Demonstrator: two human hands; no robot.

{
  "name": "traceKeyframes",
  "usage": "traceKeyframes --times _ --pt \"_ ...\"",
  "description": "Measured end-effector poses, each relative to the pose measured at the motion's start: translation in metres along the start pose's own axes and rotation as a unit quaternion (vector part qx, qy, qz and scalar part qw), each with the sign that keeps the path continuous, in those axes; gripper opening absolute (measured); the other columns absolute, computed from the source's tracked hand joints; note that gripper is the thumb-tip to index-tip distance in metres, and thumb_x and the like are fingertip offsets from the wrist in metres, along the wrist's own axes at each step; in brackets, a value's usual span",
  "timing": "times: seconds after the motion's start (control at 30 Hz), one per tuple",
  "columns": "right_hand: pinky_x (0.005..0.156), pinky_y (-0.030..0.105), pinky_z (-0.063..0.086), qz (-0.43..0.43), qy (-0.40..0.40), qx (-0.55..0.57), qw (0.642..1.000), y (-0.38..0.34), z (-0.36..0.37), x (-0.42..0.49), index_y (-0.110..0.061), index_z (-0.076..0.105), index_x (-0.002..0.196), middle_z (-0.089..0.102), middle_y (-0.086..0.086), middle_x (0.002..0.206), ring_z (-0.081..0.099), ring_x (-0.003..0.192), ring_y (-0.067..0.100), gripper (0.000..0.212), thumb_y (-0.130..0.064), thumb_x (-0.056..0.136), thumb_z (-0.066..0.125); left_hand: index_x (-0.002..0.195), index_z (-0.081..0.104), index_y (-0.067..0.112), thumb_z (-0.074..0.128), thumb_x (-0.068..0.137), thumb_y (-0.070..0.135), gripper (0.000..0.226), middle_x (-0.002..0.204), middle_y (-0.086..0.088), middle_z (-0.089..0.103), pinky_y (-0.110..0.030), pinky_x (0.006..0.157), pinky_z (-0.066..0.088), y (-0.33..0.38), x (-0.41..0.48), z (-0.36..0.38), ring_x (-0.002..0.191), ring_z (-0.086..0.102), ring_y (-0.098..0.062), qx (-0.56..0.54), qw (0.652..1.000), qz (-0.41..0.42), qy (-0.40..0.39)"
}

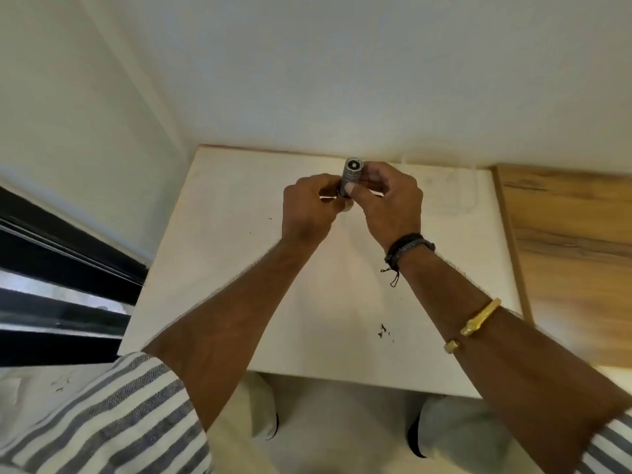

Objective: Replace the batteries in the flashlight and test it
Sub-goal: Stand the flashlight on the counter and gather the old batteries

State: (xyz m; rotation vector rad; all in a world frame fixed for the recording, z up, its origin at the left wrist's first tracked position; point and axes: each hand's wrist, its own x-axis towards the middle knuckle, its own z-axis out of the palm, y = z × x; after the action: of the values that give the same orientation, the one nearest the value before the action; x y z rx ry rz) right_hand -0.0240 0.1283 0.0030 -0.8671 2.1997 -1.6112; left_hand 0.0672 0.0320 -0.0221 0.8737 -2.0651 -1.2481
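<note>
Both hands held a small silver flashlight (351, 172) upright in the air above the white counter (239, 254), near its far edge where it met the wall (342, 80). The left hand (309, 208) was closed around the lower part of the barrel, which was mostly hidden by the fingers. The right hand (393, 200) pinched the ridged upper section between thumb and fingertips, so each grip was closed on the flashlight. Its round top end faced the camera, showing a dark centre. The right wrist carried dark bracelets (407, 248), and a gold bangle (475, 325) sat farther up that forearm. A few dark specks (383, 331) lay on the counter toward its near edge. A wooden panel (564, 251) adjoined the counter's right edge.
</note>
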Motion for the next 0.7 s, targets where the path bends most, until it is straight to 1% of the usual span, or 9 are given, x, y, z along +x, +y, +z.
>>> traceKeyframes --times 0.17,0.3,0.37,0.43,0.53,0.7 --pt "0.087 0.018 0.056 0.002 -0.001 -0.011 1.0 0.014 0.018 0.033 -0.016 0.074 0.112 0.076 -0.006 0.103 0.072 0.097 0.006 0.03 -0.009 0.083 0.078 0.098 0.078 0.016 0.081 0.073 0.012 0.025 0.086 0.009 0.076 -0.022 0.079 0.058 -0.017 0.034 0.004 0.08 0.071 0.0 0.009 1.0 -0.015 -0.008" --pt "0.081 0.011 0.054 -0.011 0.003 -0.004 1.0 0.025 0.026 0.047 -0.016 0.075 0.109 0.076 -0.008 0.099 0.072 0.095 0.004 0.027 -0.009 0.083 0.078 0.101 0.077 0.016 0.083 0.072 0.016 0.029 0.088 0.008 0.077 -0.018 0.078 0.056 -0.029 0.05 0.007 0.08 0.071 0.0 0.014 1.0 -0.014 -0.008" --pt "0.08 0.011 0.054 -0.018 0.006 -0.003 1.0 0.027 0.028 0.053 -0.016 0.075 0.109 0.076 -0.008 0.098 0.072 0.095 0.003 0.027 -0.01 0.083 0.079 0.102 0.077 0.016 0.083 0.072 0.017 0.031 0.089 0.008 0.077 -0.017 0.079 0.056 -0.031 0.056 0.008 0.08 0.071 0.001 0.017 1.0 -0.01 -0.007" --pt "0.083 0.012 0.055 -0.021 0.01 -0.007 1.0 0.028 0.029 0.058 -0.016 0.075 0.11 0.076 -0.008 0.099 0.072 0.095 0.003 0.028 -0.011 0.083 0.079 0.102 0.077 0.017 0.083 0.071 0.017 0.031 0.09 0.008 0.077 -0.018 0.08 0.056 -0.031 0.063 0.009 0.081 0.071 0.001 0.019 1.0 -0.005 -0.01" --pt "0.084 0.013 0.055 -0.026 0.015 -0.012 0.999 0.029 0.03 0.067 -0.015 0.074 0.112 0.076 -0.006 0.101 0.072 0.095 0.003 0.03 -0.011 0.083 0.08 0.101 0.078 0.019 0.083 0.071 0.018 0.03 0.088 0.009 0.077 -0.023 0.081 0.057 -0.031 0.072 0.01 0.08 0.071 0.001 0.03 0.999 0.006 -0.012" --pt "0.084 0.014 0.056 -0.024 0.016 -0.019 0.999 0.03 0.034 0.082 -0.012 0.074 0.115 0.077 -0.003 0.104 0.072 0.095 0.006 0.032 -0.011 0.083 0.08 0.101 0.078 0.017 0.083 0.072 0.017 0.029 0.088 0.008 0.077 -0.024 0.08 0.058 -0.031 0.087 0.013 0.078 0.071 0.002 0.032 0.999 0.01 -0.002"
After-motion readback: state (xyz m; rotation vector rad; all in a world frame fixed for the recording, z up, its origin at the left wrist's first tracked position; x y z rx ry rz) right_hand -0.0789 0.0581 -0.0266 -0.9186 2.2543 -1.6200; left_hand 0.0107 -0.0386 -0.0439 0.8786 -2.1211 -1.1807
